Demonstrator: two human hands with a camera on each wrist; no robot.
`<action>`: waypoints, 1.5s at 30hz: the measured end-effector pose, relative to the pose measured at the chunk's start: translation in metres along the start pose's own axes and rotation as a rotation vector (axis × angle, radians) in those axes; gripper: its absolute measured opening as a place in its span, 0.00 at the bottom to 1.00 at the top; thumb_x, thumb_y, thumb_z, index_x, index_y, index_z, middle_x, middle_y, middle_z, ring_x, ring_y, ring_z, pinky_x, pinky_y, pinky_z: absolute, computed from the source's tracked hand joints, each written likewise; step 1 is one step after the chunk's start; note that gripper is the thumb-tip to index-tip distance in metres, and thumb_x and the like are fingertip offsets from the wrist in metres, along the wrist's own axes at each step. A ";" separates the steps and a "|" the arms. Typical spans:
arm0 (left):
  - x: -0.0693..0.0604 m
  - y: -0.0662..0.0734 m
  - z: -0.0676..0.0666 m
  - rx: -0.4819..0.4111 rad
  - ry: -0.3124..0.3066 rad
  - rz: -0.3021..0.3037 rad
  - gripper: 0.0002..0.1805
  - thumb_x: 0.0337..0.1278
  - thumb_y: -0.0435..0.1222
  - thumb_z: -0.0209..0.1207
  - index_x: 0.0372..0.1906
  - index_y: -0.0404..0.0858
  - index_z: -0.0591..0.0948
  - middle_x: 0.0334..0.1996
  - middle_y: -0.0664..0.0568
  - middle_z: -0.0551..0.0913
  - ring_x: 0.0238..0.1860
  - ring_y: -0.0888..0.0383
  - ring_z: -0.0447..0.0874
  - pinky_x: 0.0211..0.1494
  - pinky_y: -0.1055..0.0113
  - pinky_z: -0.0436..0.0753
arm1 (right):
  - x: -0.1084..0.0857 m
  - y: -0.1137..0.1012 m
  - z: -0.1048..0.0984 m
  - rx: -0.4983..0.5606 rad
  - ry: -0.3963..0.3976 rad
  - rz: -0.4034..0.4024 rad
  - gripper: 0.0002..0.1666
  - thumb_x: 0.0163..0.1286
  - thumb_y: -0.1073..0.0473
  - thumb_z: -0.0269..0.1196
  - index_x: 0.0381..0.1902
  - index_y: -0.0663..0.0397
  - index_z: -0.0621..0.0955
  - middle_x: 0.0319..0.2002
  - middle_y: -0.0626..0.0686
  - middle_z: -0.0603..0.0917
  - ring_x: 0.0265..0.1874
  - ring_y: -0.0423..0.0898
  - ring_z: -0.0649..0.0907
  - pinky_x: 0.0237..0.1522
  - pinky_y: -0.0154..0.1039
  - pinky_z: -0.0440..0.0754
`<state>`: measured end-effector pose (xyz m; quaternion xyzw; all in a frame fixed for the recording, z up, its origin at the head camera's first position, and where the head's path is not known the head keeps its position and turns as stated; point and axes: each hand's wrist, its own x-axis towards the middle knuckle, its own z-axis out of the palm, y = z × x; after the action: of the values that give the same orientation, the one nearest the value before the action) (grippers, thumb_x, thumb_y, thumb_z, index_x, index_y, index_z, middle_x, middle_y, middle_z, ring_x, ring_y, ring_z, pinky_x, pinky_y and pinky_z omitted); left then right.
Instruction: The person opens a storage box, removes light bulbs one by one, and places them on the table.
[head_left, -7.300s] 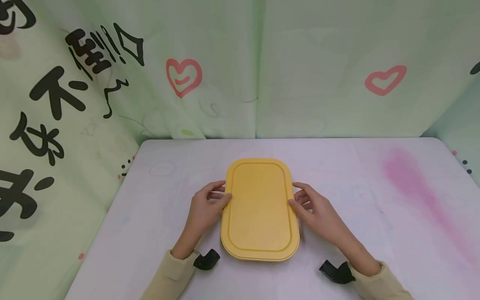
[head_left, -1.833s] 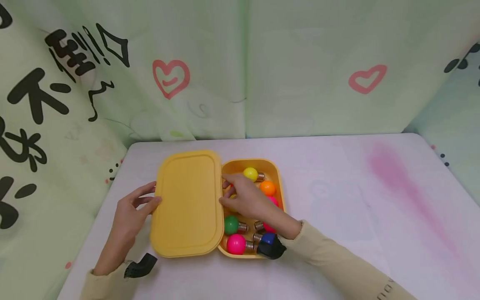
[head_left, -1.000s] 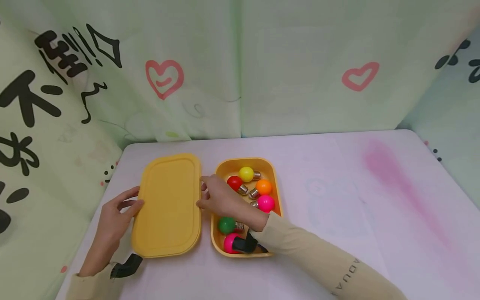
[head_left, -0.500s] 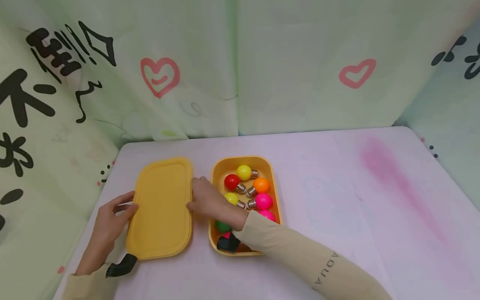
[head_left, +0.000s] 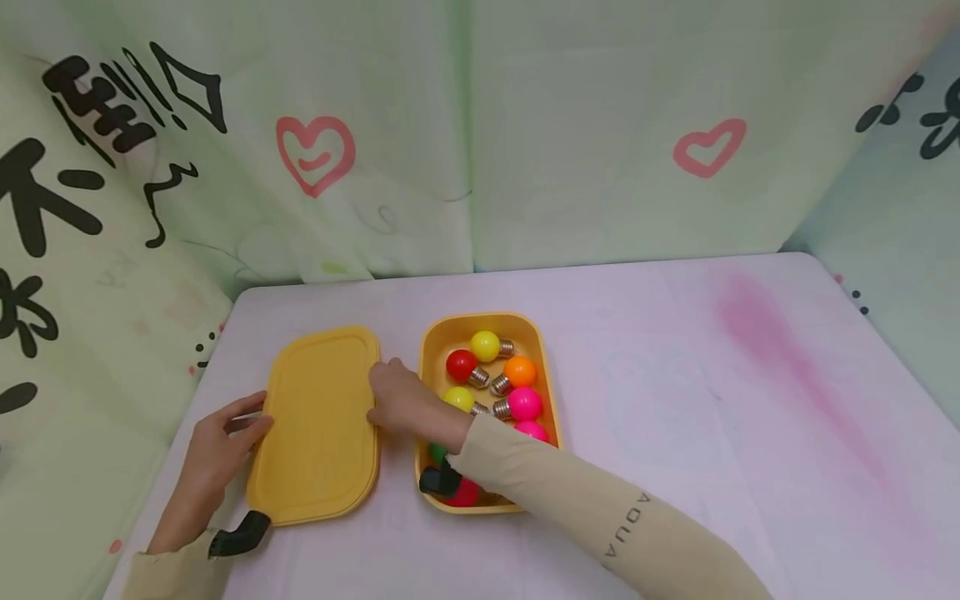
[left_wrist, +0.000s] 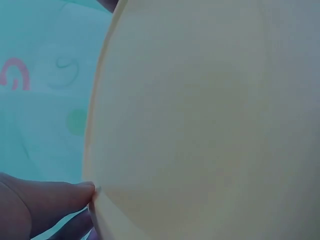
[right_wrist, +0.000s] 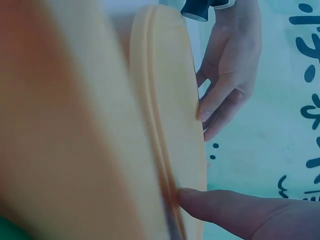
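Note:
A flat yellow lid (head_left: 315,425) lies to the left of a yellow box (head_left: 555,400), tilted a little in the head view. My left hand (head_left: 213,458) pinches its left edge between thumb and fingers. On the lid's right edge, my right hand (head_left: 408,404) grips with thumb and curled fingers, the forearm crossing over the box. Inside the box lie several coloured bulbs, among them a red bulb (head_left: 461,365), an orange bulb (head_left: 520,372) and a pink bulb (head_left: 525,404). The right sleeve and black wrist piece hide part of the box's lower end.
A white table (head_left: 675,433) with a pink stain at its right carries the box and lid. Behind it and at both sides hangs a pale green curtain (head_left: 585,150) with hearts and black lettering.
The lid was on the box at first; both hands have carried it off to the left, uncovering the bulbs. Lately it has moved slightly further left and lower.

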<state>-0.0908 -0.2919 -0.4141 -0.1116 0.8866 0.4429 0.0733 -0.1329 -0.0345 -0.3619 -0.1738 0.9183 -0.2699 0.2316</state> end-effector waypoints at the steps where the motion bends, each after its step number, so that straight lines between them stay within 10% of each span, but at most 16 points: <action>1: 0.000 0.000 -0.001 0.002 -0.001 -0.002 0.28 0.72 0.40 0.55 0.70 0.32 0.69 0.65 0.36 0.71 0.38 0.80 0.71 0.39 0.81 0.81 | 0.001 -0.001 0.000 -0.004 -0.007 0.005 0.19 0.67 0.61 0.65 0.52 0.63 0.74 0.39 0.56 0.72 0.33 0.48 0.74 0.28 0.30 0.74; 12: 0.001 -0.008 -0.006 0.073 -0.018 -0.034 0.28 0.71 0.41 0.56 0.70 0.33 0.70 0.62 0.33 0.74 0.36 0.81 0.72 0.39 0.81 0.80 | 0.008 -0.015 0.001 -0.109 -0.067 0.044 0.12 0.68 0.64 0.63 0.48 0.60 0.76 0.37 0.54 0.73 0.33 0.47 0.73 0.28 0.30 0.73; 20: -0.003 -0.006 -0.004 0.170 0.020 0.017 0.26 0.70 0.39 0.57 0.67 0.31 0.73 0.57 0.31 0.78 0.52 0.43 0.79 0.36 0.83 0.77 | 0.017 -0.016 0.003 -0.206 -0.112 0.026 0.04 0.66 0.67 0.60 0.35 0.57 0.74 0.25 0.51 0.70 0.24 0.47 0.72 0.21 0.29 0.68; 25: -0.005 -0.004 -0.003 0.191 0.033 0.033 0.26 0.68 0.39 0.59 0.66 0.32 0.74 0.54 0.30 0.80 0.55 0.39 0.78 0.36 0.84 0.75 | 0.017 -0.015 0.003 -0.180 -0.144 0.041 0.05 0.67 0.67 0.60 0.38 0.57 0.74 0.25 0.51 0.71 0.24 0.46 0.73 0.21 0.29 0.70; 29: -0.007 -0.004 -0.003 0.194 0.053 0.059 0.25 0.66 0.39 0.61 0.64 0.31 0.76 0.52 0.31 0.82 0.52 0.43 0.81 0.36 0.85 0.75 | 0.016 -0.016 0.002 -0.178 -0.145 0.053 0.04 0.68 0.67 0.60 0.39 0.57 0.75 0.25 0.51 0.71 0.23 0.46 0.74 0.21 0.28 0.70; 36: -0.008 -0.005 -0.003 0.165 0.074 0.079 0.25 0.64 0.37 0.62 0.63 0.32 0.77 0.51 0.33 0.83 0.34 0.86 0.70 0.37 0.87 0.75 | 0.014 -0.016 0.001 -0.174 -0.132 0.070 0.05 0.69 0.65 0.61 0.41 0.56 0.76 0.27 0.51 0.73 0.24 0.45 0.74 0.22 0.28 0.71; 45: -0.005 0.001 -0.001 0.101 0.078 0.074 0.25 0.67 0.40 0.60 0.65 0.33 0.76 0.60 0.36 0.78 0.36 0.88 0.69 0.39 0.89 0.74 | 0.008 -0.006 -0.005 -0.132 -0.082 -0.032 0.08 0.68 0.62 0.63 0.39 0.57 0.75 0.27 0.50 0.72 0.25 0.45 0.73 0.24 0.30 0.70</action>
<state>-0.0863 -0.2918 -0.4114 -0.0922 0.9135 0.3953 0.0278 -0.1413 -0.0410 -0.3573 -0.2142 0.9209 -0.2050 0.2529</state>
